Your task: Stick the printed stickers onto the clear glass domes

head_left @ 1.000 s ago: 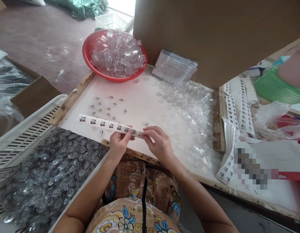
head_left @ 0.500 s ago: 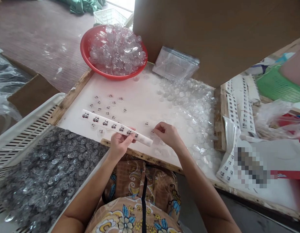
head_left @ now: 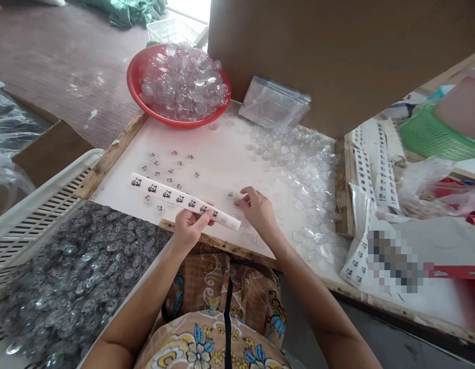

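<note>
Head cam: panda-print strip (head_left: 179, 198) pinched in L hand (head_left: 191, 224), sticking out both sides, its R end near R hand (head_left: 259, 211). R fingertips bunched beside panda-marked disc (head_left: 230, 194); can't tell if gripping anything.

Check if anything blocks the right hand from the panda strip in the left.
Nothing visible does. The left hand holds the panda strip with its right end free, and only white tabletop shows across the short gap to the right hand. A panda-marked disc lies beyond that gap.
</note>
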A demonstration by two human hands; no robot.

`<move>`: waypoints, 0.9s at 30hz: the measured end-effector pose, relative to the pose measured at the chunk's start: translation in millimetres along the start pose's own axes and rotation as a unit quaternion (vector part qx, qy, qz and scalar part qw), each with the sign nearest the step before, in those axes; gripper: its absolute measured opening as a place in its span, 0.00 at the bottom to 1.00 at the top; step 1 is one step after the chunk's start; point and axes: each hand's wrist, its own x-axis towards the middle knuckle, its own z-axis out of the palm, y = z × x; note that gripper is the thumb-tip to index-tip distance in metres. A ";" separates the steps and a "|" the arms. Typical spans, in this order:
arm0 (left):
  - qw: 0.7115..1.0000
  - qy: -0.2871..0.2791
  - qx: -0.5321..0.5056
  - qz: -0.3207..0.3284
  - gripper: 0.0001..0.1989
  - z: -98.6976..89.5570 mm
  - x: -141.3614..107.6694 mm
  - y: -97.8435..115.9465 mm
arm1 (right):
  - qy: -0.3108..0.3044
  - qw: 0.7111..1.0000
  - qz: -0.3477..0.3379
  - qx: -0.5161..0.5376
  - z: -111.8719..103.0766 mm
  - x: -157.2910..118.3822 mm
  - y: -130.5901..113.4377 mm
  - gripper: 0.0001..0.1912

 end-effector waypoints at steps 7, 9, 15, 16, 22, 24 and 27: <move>1.000 0.002 0.024 -0.002 0.14 0.8 0.0 1.4 | -0.015 0.986 -0.088 0.142 -17.2 -21.0 -31.7 0.10; 0.999 0.005 0.036 -0.007 0.16 1.1 0.6 2.9 | -0.056 0.974 -0.126 0.180 -17.8 -28.2 -43.5 0.08; 1.000 -0.004 0.010 -0.027 0.20 1.6 3.0 6.0 | 0.016 0.979 -0.182 0.094 -6.0 -37.2 -53.7 0.09; 0.999 -0.005 0.009 -0.031 0.21 2.0 3.6 6.1 | 0.024 0.978 -0.189 0.081 -4.6 -38.0 -53.8 0.09; 0.999 0.030 0.000 -0.038 0.20 3.6 6.8 1.9 | 0.067 0.966 -0.145 0.203 -19.2 -35.9 -47.0 0.05; 0.997 0.065 -0.042 -0.027 0.18 1.7 7.4 0.3 | 0.066 0.963 -0.071 0.252 -27.6 -33.0 -36.0 0.05; 0.991 0.082 -0.101 -0.019 0.15 -4.3 6.8 0.2 | 0.017 0.969 0.008 0.247 -31.9 -33.1 -15.2 0.08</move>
